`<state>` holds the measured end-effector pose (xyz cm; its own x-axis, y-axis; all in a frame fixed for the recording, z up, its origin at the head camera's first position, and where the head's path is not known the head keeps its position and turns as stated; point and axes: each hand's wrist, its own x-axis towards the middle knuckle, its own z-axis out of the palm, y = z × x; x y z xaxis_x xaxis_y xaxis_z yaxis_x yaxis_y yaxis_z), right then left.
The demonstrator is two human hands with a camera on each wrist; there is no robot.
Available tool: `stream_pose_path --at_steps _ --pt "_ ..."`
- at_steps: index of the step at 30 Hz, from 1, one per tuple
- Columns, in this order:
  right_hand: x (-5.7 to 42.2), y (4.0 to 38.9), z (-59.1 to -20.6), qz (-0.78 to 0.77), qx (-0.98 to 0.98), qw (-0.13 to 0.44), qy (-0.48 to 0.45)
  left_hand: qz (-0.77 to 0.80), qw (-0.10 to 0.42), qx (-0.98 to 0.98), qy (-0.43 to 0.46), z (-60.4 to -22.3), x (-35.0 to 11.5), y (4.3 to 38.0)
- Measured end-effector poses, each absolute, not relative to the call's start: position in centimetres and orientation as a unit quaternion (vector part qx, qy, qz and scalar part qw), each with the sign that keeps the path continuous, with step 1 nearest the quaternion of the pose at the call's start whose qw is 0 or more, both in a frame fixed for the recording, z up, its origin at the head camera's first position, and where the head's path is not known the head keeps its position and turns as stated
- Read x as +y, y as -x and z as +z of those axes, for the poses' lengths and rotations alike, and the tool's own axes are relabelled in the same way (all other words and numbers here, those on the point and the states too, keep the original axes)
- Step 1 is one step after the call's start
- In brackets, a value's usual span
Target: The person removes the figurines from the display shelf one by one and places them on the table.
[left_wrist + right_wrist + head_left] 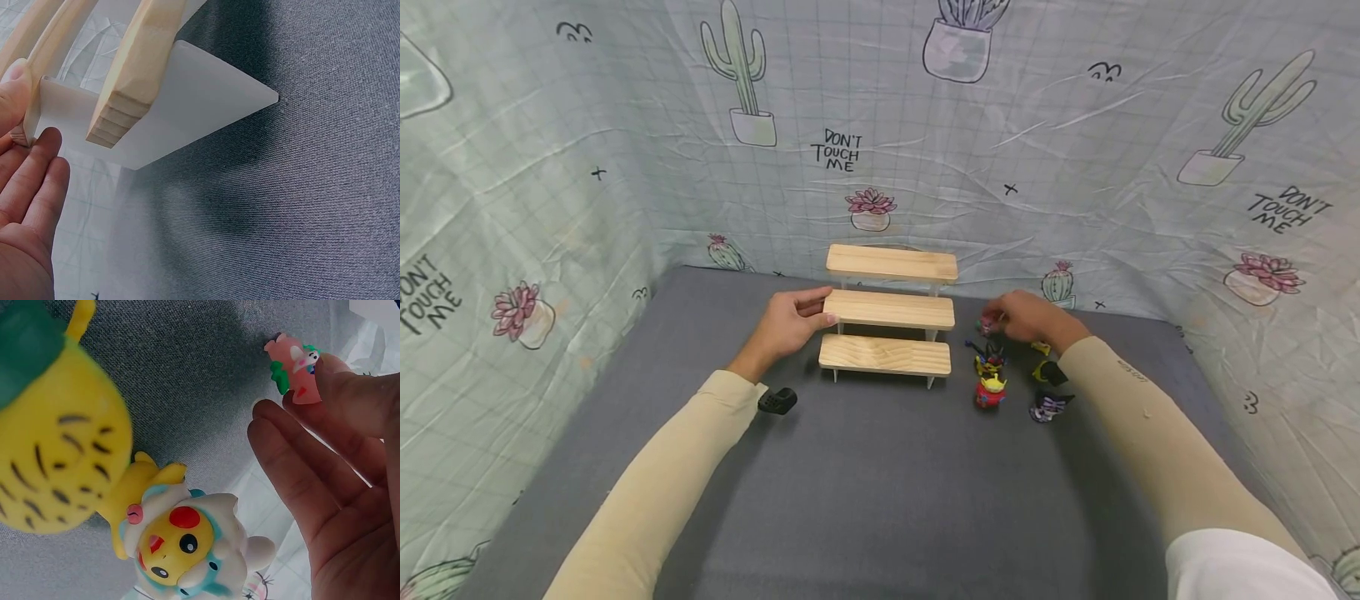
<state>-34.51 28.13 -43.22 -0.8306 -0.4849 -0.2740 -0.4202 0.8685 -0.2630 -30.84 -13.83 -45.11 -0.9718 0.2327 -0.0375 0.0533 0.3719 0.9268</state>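
Note:
A three-tier display stand has pale wooden boards (889,309) on translucent side panels (206,94). My left hand (790,321) pinches the left end of its middle board, thumb on top and other fingers below or behind. Right of the stand, my right hand (1026,317) pinches a small pink figurine (303,372) with green patches between thumb and fingers. Near that hand in the right wrist view lie a yellow figure with a green top (69,444) and a yellow figurine in a white hood (187,544).
In front of the right hand stand a black-and-yellow figurine (990,360), a red one with a yellow top (990,392) and a black-and-purple one (1048,407). A black clog-shaped item (777,401) lies by the left sleeve. Patterned cloth (1000,150) walls the grey surface (880,492).

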Motion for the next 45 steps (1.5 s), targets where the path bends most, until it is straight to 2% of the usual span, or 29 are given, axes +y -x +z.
stream_pose_path --at_steps 10,20,45 --pt "28.12 34.72 -43.17 -0.091 0.946 0.143 0.276 0.553 0.075 0.825 -0.087 -45.13 -13.81 30.88" --pt "27.98 34.63 -43.35 -0.085 0.949 0.133 0.273 0.554 0.071 0.825 -0.089 -45.18 -13.81 31.0" --pt "27.71 34.48 -43.55 -0.081 0.947 0.139 0.28 0.549 0.074 0.827 -0.093 -45.42 -13.96 31.2"
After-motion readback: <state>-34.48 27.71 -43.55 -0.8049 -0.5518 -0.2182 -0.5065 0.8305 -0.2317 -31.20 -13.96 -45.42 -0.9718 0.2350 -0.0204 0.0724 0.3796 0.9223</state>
